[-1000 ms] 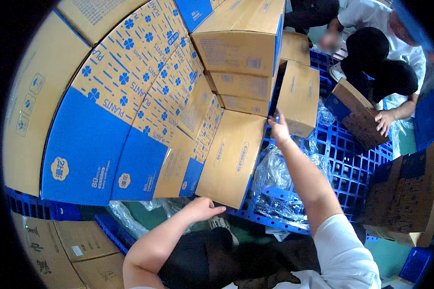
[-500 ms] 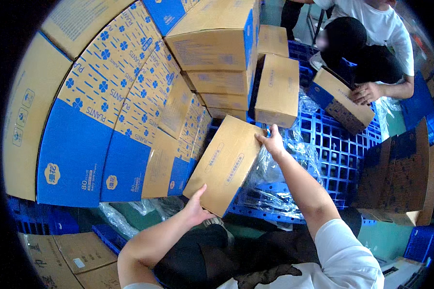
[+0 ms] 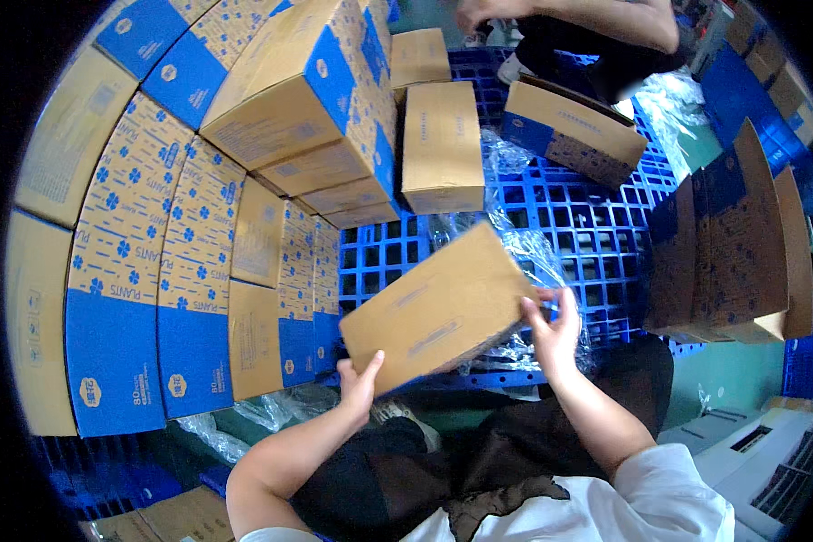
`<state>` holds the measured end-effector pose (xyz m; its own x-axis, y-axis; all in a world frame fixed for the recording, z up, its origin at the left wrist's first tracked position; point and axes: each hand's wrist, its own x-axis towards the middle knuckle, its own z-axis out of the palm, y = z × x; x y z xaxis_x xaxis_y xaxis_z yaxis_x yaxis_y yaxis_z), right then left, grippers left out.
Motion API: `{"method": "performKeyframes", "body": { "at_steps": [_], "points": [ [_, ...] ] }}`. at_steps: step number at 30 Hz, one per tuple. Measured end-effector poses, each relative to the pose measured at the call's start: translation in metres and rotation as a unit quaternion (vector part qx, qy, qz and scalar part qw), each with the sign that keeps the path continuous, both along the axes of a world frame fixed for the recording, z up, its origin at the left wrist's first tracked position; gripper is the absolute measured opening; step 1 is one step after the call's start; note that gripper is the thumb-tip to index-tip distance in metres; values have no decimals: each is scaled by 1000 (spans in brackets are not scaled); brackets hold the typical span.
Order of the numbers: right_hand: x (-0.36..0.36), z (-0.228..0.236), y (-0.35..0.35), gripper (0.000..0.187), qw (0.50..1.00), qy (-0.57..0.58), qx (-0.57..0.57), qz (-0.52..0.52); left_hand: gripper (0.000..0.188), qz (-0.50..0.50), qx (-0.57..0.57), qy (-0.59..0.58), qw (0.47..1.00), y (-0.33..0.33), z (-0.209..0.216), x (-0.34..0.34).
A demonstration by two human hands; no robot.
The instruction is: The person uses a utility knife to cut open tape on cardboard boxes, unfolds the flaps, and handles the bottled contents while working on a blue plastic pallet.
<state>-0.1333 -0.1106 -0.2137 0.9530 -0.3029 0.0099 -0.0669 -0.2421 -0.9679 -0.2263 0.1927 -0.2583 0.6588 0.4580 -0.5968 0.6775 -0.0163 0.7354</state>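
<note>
Between my two hands I hold a cardboard box (image 3: 443,303), tilted above a blue plastic pallet (image 3: 596,262). My left hand (image 3: 359,387) grips its near left corner, thumb on the upper face. At the right end, my right hand (image 3: 554,330) has its thumb and fingers about the edge. Just beyond stands a closed brown box (image 3: 443,144) on the pallet. Clear plastic wrap (image 3: 533,253) lies crumpled on the pallet beside and under the held box.
Tall stacks of blue and brown boxes (image 3: 113,361) rise on the left, with another stack (image 3: 280,108) behind. Across the pallet a co-worker (image 3: 596,36) crouches by a patterned box (image 3: 574,131). Large cartons (image 3: 723,244) stand at right. A white slatted unit (image 3: 768,461) is at lower right.
The held box has turned clockwise, its right end swinging toward me with my right hand. My view has shifted right. The co-worker's hand has left the patterned box.
</note>
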Motion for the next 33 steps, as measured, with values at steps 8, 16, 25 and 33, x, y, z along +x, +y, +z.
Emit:
{"method": "performKeyframes", "body": {
  "at_steps": [8,16,25,33],
  "points": [
    [-47,-51,-97,27,974,183,-97,88,89,-268,155,-120,943,1,-18,50],
    [8,-36,-124,13,890,302,274,203,146,-465,247,86,846,-25,19,82],
    [7,-56,-120,14,918,273,202,203,160,-525,212,116,816,-5,11,81],
    [13,-57,-106,16,928,273,173,187,160,-528,184,117,820,-5,13,84]
  ]
}}
